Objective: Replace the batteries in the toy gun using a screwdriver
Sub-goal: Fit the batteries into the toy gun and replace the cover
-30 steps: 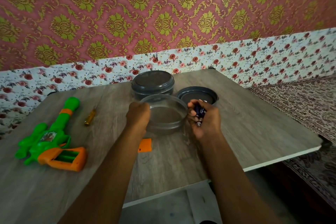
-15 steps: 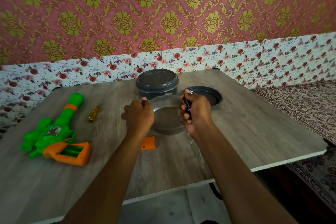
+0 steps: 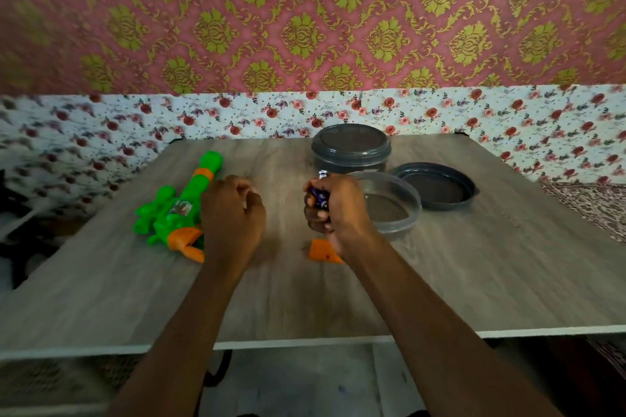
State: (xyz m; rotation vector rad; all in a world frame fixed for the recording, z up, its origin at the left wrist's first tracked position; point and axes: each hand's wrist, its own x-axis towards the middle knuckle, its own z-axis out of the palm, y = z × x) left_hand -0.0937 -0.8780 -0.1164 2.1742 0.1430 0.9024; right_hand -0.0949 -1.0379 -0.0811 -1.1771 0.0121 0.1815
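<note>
Batteries [image 3: 320,196] are bunched in the right grip [image 3: 338,210], curled round them; left grip [image 3: 233,210] is curled, nothing seen in it. Toy gun [image 3: 176,210] is laid at its 9 o'clock on the bench [image 3: 474,281]. One cell could get fumbled and rolled off.

On the counter [image 3: 474,274] the toy gun [image 3: 176,210] lies at the left, barrel toward the far edge. The left hand [image 3: 233,210] is just right of it (covering part of its near end). Further right, the right hand [image 3: 338,213] holds the batteries [image 3: 320,195], just left of the open tub [image 3: 406,223]. Behind that tub stands a lidded tub [image 3: 350,149], and to its right lies a loose lid [image 3: 437,188]. A small flat piece [image 3: 320,250] lies beneath the right wrist.
</note>
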